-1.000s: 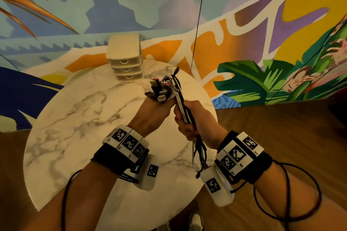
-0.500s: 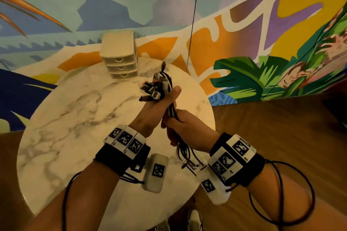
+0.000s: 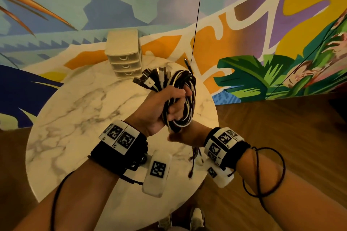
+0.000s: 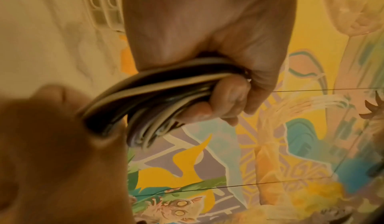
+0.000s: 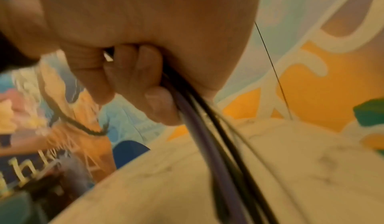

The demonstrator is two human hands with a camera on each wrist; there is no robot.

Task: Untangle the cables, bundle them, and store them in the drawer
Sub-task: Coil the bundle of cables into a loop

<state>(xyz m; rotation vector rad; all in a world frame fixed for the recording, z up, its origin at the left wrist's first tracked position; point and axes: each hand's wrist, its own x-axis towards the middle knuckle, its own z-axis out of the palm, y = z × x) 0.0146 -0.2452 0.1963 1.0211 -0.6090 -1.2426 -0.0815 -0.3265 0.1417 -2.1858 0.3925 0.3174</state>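
A bunch of black and white cables (image 3: 185,88) is coiled into a loop above the round marble table (image 3: 84,108). My left hand (image 3: 161,105) grips the coil, and several USB plugs (image 3: 150,78) fan out above its thumb. My right hand (image 3: 180,137) sits just below the left, fingers curled round the lower strands. Loose cable ends (image 3: 193,157) hang under the right wrist. The left wrist view shows the left hand's fingers (image 4: 224,96) closed on the cables (image 4: 145,88). The right wrist view shows the curled right fingers (image 5: 133,73) with the cables (image 5: 199,120) running out of them.
A small cream three-drawer unit (image 3: 123,56) stands at the table's far edge, all drawers closed. A painted mural wall rises behind it. Wooden floor lies to the right of the table. A thin black line (image 3: 197,15) hangs down in front of the wall.
The cables, earlier held as a straight bunch between the hands, now form a loop at the left hand. The right hand has moved down and under the left hand.
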